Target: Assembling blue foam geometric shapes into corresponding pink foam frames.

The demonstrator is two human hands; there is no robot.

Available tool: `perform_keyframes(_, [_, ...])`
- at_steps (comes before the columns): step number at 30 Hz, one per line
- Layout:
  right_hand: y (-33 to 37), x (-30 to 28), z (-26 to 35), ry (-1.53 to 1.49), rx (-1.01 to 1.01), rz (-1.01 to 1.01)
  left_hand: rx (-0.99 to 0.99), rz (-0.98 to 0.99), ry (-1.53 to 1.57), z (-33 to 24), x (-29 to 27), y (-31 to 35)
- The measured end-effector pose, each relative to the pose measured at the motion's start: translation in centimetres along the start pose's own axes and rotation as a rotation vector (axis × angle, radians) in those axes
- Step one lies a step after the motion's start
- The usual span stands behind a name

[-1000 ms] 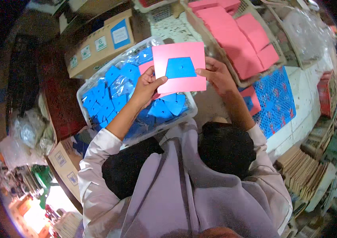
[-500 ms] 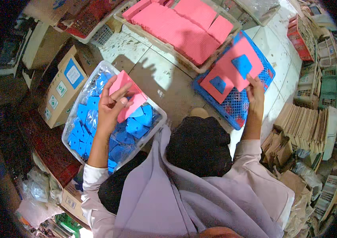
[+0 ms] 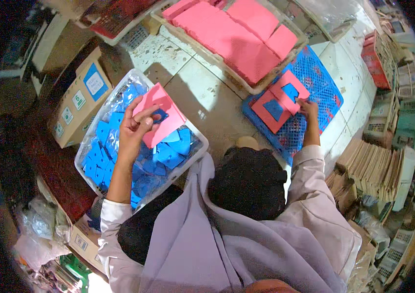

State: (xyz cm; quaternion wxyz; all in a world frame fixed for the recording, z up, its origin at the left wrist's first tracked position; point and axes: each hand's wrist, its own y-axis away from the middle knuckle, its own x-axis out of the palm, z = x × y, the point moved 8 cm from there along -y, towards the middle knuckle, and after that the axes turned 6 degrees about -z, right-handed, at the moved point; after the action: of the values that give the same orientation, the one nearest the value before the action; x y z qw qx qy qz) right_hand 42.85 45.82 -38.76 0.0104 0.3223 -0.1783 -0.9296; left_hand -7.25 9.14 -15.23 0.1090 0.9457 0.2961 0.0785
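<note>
My left hand is closed on a pink sheet above a white basket of blue flat pieces. A small dark-blue piece shows at its fingertips, against the pink; whether they pinch it or it lies on the sheet I cannot tell. My right hand pinches the near edge of a pink card with a blue patch. That card overlaps a second pink card, also blue-patched, on an upturned-looking blue plastic crate.
Beyond the crate stands a pale crate packed with stacked pink sheets. A cardboard box is left of the white basket. Bundled brown cards and a red crate line the right side.
My right hand has lowered its pink card closer to the blue crate. At my left fingertips a dark-blue piece now shows against the pink sheet; that hand has barely moved.
</note>
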Motion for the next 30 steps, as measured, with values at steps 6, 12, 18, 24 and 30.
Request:
perform_keyframes(6, [5.6,-2.7,18.3,0.419,-0.592,-0.451,0.144,-0.309,-0.395,3.1,-9.3,-1.2])
perform_keyframes(12, [21.3,11.4,38.7,-0.209,-1.091,0.348,0.056,-0.433,-0.952,4.9,-11.4,0.8])
perform_keyframes(18, [38.1,28.2,47.0,0.169,-1.562,0.825,-0.005,-0.422,-1.140,4.7,-8.5,1.5])
perform_keyframes(24, [47.9,41.2,44.5,0.491,-1.839,1.014,-0.008,-0.475,-1.125,5.2,-8.8,1.9])
perform_keyframes(30, [51.5,46.0,40.0,0.227,-1.787,1.005,0.126,-0.471,-1.021,4.9,-8.2,2.3])
